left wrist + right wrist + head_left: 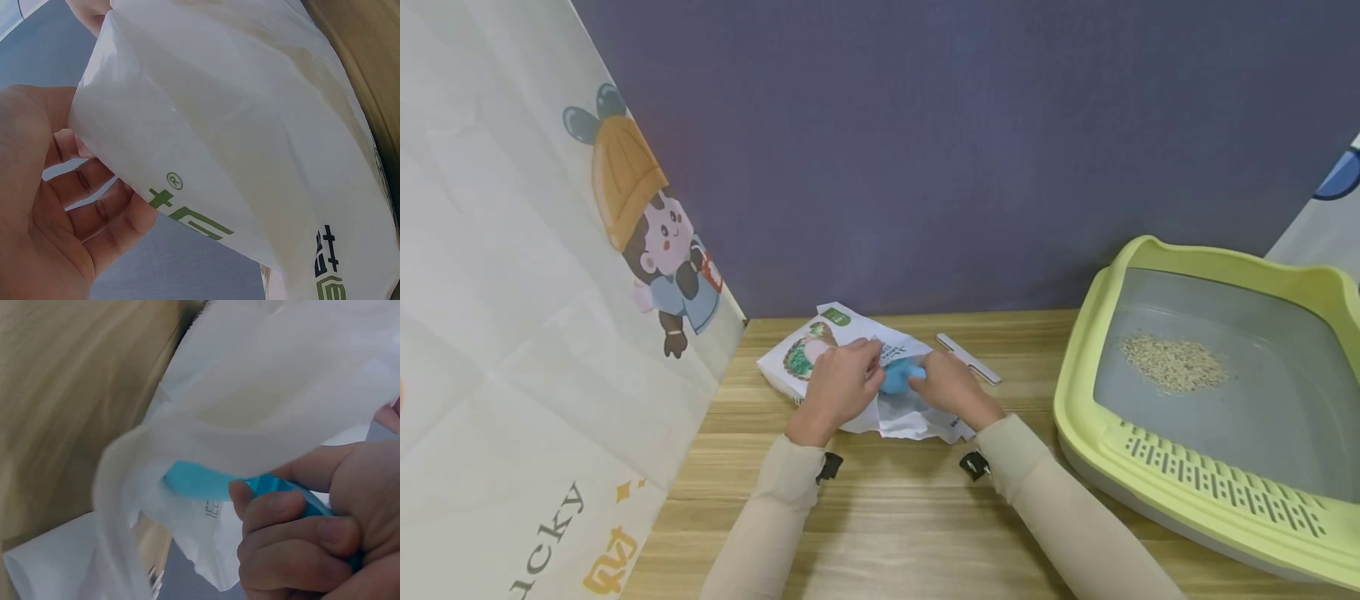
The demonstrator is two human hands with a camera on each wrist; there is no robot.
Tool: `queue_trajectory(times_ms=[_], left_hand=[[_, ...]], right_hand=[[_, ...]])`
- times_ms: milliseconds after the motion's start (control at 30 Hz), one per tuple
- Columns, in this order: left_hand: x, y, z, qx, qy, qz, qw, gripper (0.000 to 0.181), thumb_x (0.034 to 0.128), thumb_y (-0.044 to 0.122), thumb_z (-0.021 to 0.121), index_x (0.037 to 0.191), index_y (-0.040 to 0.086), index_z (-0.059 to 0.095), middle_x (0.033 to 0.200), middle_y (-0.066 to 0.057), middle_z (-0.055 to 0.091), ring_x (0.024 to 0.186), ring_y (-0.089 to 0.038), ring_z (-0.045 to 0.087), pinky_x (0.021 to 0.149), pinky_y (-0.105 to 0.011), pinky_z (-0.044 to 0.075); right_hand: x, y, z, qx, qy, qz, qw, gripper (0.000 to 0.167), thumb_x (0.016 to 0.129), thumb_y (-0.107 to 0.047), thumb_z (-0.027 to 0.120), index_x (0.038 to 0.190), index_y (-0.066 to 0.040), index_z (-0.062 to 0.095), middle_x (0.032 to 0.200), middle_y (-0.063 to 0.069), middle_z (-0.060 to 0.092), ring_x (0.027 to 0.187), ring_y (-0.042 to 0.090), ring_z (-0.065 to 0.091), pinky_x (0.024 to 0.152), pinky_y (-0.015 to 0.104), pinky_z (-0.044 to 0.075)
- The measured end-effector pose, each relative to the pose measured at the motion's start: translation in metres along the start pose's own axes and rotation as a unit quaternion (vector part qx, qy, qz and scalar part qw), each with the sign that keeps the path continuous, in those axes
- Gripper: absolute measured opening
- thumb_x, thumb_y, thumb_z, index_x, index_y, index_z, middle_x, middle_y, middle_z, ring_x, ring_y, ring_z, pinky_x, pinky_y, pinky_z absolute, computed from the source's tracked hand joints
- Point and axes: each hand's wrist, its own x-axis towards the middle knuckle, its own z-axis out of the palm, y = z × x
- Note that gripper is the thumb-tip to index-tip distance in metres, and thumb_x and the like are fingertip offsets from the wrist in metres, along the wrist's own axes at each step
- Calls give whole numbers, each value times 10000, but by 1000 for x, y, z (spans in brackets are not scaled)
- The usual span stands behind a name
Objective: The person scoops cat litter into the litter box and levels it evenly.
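A white printed bag (868, 329) lies on the wooden table with its mouth toward me. My left hand (841, 382) pinches the edge of the bag's mouth; in the left wrist view that hand (37, 187) has its other fingers loosely bent beside the plastic. A blue scoop (895, 379) is at the bag's mouth, its handle gripped by my right hand (953, 383). In the right wrist view the scoop (200, 480) reaches in under a fold of the bag (269, 412), which hides part of it. What the scoop holds cannot be seen.
On the right stands a litter box with a yellow-green rim (1078, 375) and a grey base; a small heap of pale pellets (1176, 363) lies in it. Behind the bag is a white sealing strip (967, 358). A dark blue panel (940, 167) rises at the back.
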Motion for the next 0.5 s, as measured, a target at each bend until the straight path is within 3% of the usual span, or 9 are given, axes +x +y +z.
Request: queue_trajectory(times_ms=[100,233,500], left_hand=[[0,-1,1,-11,-17,-19,10000,223,859,82,623,723,165,467,648,42,455,512,-98,374,467,-252,295],[1,-1,1,-20,-19,-10,10000,221,858,79,623,725,164,469,650,41,456,512,-95,373,467,-248,293],[2,-1,1,5,-26,9,10000,226,865,84,622,725,167,465,648,42,450,507,-92,360,468,-242,281]], right_hand=[[1,3,4,96,54,-35,9999,203,961,-270,674,963,-69,702,787,47,630,709,204,560,645,323,437],[2,6,8,242,127,-98,9996,283,957,-255,684,1159,-59,712,906,57,688,766,210,588,677,332,458],[5,10,13,403,323,-198,9985,270,938,-241,705,1126,-48,724,932,76,695,758,209,567,657,321,429]])
